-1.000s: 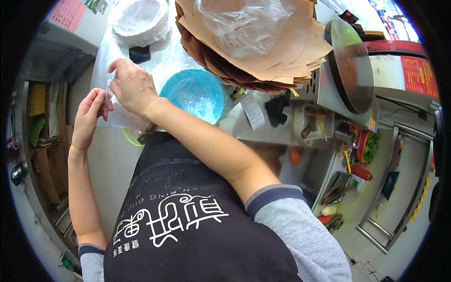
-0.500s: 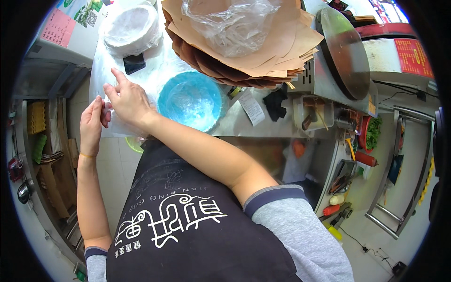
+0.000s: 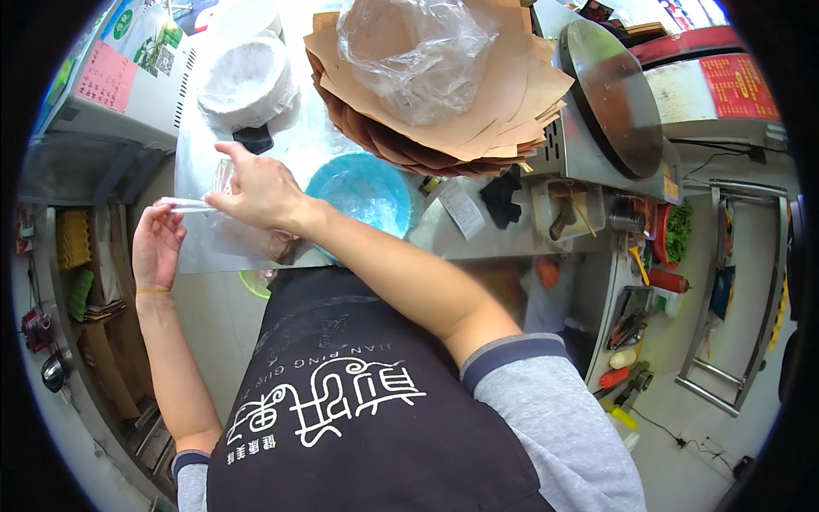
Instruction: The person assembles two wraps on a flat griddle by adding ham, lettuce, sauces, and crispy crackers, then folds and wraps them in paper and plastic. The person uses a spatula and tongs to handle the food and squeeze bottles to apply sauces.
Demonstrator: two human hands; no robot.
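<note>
A strip of clear plastic bag (image 3: 189, 205) is stretched taut between my hands over the left end of the metal counter (image 3: 198, 249). My left hand (image 3: 159, 243), just off the counter's edge, pinches one end in its fingertips. Reaching across from the right, my right hand (image 3: 264, 189) grips the other end near its thumb, its forefinger stretched out. Below my right hand lies more of the clear plastic, with something brownish (image 3: 280, 246) in it, mostly hidden by the wrist. A blue bowl (image 3: 319, 189) lined with clear plastic stands beside my right wrist.
Behind are a plastic-wrapped round white stack (image 3: 247, 81), a dark phone (image 3: 253, 138) and a tall pile of brown paper (image 3: 512, 94). Rightward lie a receipt (image 3: 461, 211), a black cloth (image 3: 502, 196), a clear tub (image 3: 546, 213) and a round griddle (image 3: 618, 102).
My hands were close together; now they are apart, the left lower and further left, with plastic drawn tight between them. The head view has shifted slightly.
</note>
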